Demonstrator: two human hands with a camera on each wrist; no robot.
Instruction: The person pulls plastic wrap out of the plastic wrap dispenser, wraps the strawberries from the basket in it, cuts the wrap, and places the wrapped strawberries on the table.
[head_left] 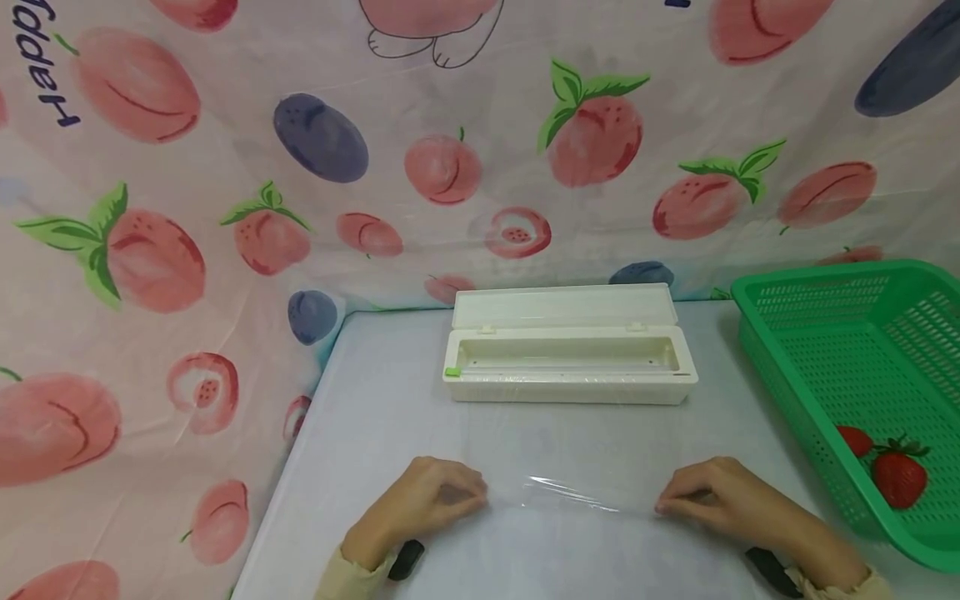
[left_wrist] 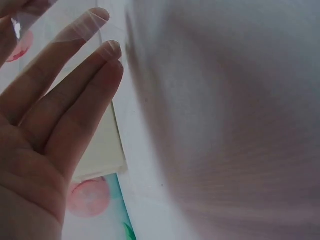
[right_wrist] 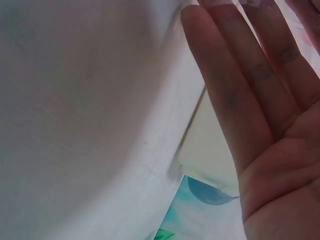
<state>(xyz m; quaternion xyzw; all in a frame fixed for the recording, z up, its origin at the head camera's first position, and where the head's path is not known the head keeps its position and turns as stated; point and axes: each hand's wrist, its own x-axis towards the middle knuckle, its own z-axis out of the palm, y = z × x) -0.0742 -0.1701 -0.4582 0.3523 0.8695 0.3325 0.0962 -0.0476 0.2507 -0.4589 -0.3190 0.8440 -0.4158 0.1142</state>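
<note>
A sheet of clear plastic wrap (head_left: 570, 493) is stretched between both hands over the white table, its shiny edge toward the person. My left hand (head_left: 438, 498) pinches one corner between thumb and index finger. The opposite corner is pinched by my right hand (head_left: 712, 496). Behind the hands stands a white wrap dispenser box (head_left: 570, 392) with its lid (head_left: 564, 308) raised; the film reaches toward its front. In the left wrist view, film lies over the fingertips (left_wrist: 90, 25). The other fingers (right_wrist: 227, 90) of the right hand are nearly straight.
At the right a green plastic basket (head_left: 817, 487) holds strawberries (head_left: 898, 479). On the box's front rim sits a small green slider (head_left: 452, 372). A fruit-printed cloth (head_left: 450, 100) hangs behind the table (head_left: 375, 375) and along its left side.
</note>
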